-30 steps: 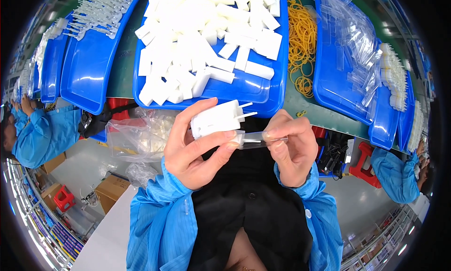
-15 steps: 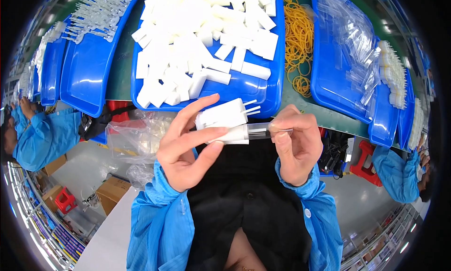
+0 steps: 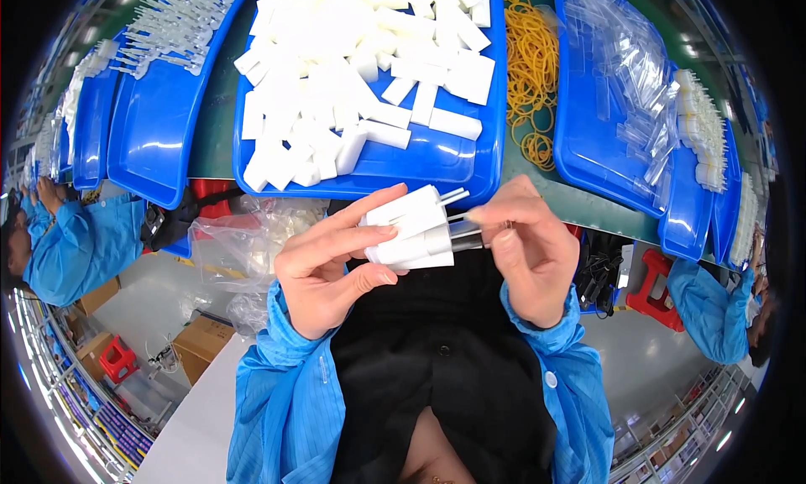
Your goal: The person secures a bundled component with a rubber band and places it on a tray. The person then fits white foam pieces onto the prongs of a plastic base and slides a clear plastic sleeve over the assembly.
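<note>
Bundle of white blocks (image 3: 420, 219), thin sticks (image 3: 455, 196) protruding, gripped by left hand (image 3: 323, 270), near blue tray (image 3: 445, 158). Clear sleeve (image 3: 467, 242) shows less than earlier; probably seated deeper. Right hand (image 3: 533, 249): fingers curled at sleeve's outer end; can't tell if pinching.

The left hand (image 3: 315, 274) hides the near ends of the bundled white rectangular blocks (image 3: 416, 215), and the right hand (image 3: 536, 245) covers the far end of the clear plastic sleeve (image 3: 467, 241). The large blue plastic tray (image 3: 445, 167) runs off the top edge, glare blurring its piled white blocks (image 3: 311, 35); whatever the blue-sleeved left-side co-worker (image 3: 84, 249) handles is too small to tell.
</note>
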`<action>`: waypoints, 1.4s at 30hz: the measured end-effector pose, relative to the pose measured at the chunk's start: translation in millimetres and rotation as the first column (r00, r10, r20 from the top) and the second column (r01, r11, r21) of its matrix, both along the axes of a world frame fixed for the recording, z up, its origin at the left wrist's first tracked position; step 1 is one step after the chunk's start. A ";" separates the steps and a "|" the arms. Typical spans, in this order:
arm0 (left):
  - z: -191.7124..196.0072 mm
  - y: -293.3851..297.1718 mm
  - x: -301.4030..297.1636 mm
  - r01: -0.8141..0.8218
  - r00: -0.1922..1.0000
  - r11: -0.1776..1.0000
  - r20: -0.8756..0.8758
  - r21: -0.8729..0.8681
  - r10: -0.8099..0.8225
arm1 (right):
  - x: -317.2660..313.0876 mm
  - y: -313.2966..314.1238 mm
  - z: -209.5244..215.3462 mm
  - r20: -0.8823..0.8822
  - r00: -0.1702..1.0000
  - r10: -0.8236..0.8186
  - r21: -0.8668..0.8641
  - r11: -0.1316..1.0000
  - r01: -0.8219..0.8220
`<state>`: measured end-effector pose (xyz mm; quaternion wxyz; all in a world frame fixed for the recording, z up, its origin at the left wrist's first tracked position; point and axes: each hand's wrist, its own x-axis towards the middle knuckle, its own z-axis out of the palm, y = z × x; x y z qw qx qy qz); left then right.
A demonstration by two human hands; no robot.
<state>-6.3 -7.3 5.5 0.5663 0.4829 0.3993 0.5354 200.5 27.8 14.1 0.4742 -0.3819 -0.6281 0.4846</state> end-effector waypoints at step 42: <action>-7.8 -4.5 4.7 0.142 0.960 0.971 0.265 -0.195 -0.087 | 12.5 8.1 -2.3 -0.068 0.972 0.223 -0.113 0.967 -0.230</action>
